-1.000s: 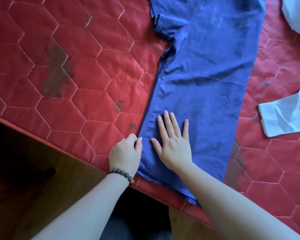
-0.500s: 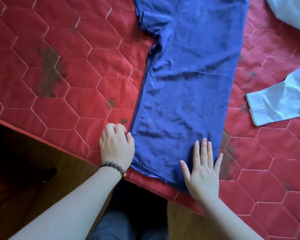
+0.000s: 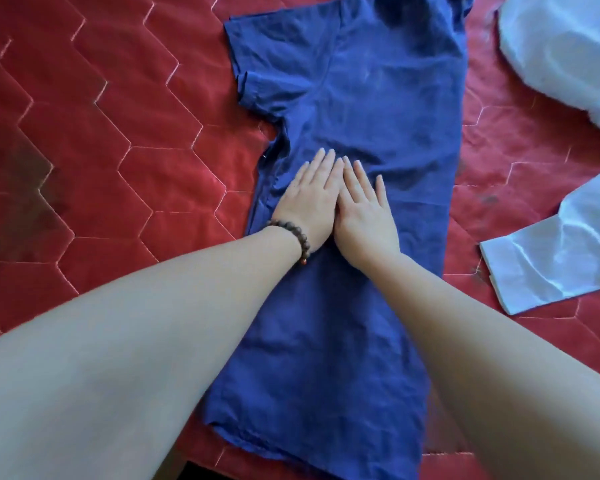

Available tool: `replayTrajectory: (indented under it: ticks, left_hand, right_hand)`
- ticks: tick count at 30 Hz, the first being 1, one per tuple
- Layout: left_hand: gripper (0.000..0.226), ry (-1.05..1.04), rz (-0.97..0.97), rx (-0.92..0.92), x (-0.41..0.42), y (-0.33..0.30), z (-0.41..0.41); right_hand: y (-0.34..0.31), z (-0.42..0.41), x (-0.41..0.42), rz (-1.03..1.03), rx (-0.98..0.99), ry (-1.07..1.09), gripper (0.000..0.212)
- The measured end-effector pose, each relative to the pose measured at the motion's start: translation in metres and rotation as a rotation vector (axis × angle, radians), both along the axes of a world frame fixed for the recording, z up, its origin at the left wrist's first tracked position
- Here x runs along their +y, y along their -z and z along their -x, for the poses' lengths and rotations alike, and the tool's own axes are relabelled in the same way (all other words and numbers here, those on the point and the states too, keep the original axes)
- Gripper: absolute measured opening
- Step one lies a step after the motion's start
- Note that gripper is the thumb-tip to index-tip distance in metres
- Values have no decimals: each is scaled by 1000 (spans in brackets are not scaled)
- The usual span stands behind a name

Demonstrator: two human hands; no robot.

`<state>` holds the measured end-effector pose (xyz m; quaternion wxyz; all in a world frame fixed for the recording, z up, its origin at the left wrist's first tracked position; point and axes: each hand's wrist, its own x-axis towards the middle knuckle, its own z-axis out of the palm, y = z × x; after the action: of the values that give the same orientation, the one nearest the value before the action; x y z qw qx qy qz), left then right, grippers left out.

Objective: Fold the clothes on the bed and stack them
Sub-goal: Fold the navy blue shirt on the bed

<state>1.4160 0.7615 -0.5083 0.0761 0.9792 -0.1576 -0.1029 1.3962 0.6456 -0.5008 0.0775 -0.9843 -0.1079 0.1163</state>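
Observation:
A dark blue short-sleeved shirt [image 3: 378,109] lies flat and lengthwise on the red quilted bed cover [image 3: 101,150], one sleeve sticking out to the left, its right side folded in to a straight edge. My left hand [image 3: 309,199], with a bead bracelet on the wrist, and my right hand [image 3: 364,209] lie flat side by side on the shirt's middle, palms down, fingers extended and touching each other. Neither hand grips the fabric.
A pale blue garment [image 3: 555,258] lies on the cover at the right, its sleeve end pointing toward the shirt. Another pale bundle of cloth [image 3: 565,50] sits at the top right. The bed's near edge [image 3: 201,469] runs along the bottom.
Both hands moved from the shirt's lower hem up to its middle and came together. The view shifted forward, so the sleeve and upper shirt now show.

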Motion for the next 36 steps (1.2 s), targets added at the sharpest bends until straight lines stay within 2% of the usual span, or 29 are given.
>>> replayTrajectory:
  ticks: [3, 6, 8, 10, 12, 14, 18, 21, 25, 27, 31, 33, 36]
  left_hand:
    - [67, -95, -55, -8, 11, 5, -4]
    - [80, -186, -103, 12, 19, -2, 0]
    - [80, -199, -80, -50, 13, -10, -8]
    - [78, -123, -27, -110, 4, -12, -22]
    - [80, -30, -25, -89, -2, -6, -35]
    - [81, -46, -68, -40, -1, 4, -40]
    - [81, -93, -63, -40, 0, 8, -40]
    - [83, -90, -48, -47, -1, 11, -41]
    - [85, -82, -47, -33, -1, 10, -40]
    - [87, -81, -36, -43, -1, 11, -41]
    - [88, -81, -27, -29, 0, 11, -42]
    - [88, -81, -26, -15, -1, 10, -42]
    - [90, -88, -6, -1, 0, 10, -42]
  right_hand:
    - [3, 5, -30, 82, -43, 54, 60]
    - [2, 13, -65, 161, -11, 262, 67]
    - [-1, 12, -73, 187, -31, 333, 67]
    - [-5, 1, -68, 130, -111, 275, 64]
    - [-4, -24, -55, 14, -181, 116, 59]
    - [2, -57, -38, -64, -190, -34, 56]
    - [11, -121, -13, -58, -122, -120, 52]
    - [11, -171, -32, 34, -101, -122, 56]
    - [4, -227, -86, 154, -56, 69, 62]
    - [-3, -244, -94, 202, -86, 94, 61]
    - [-20, -262, -46, -40, -182, -99, 55]
    - [-27, -278, -6, -162, -127, -196, 54]
    - [-31, -301, 59, -191, 17, -367, 58]
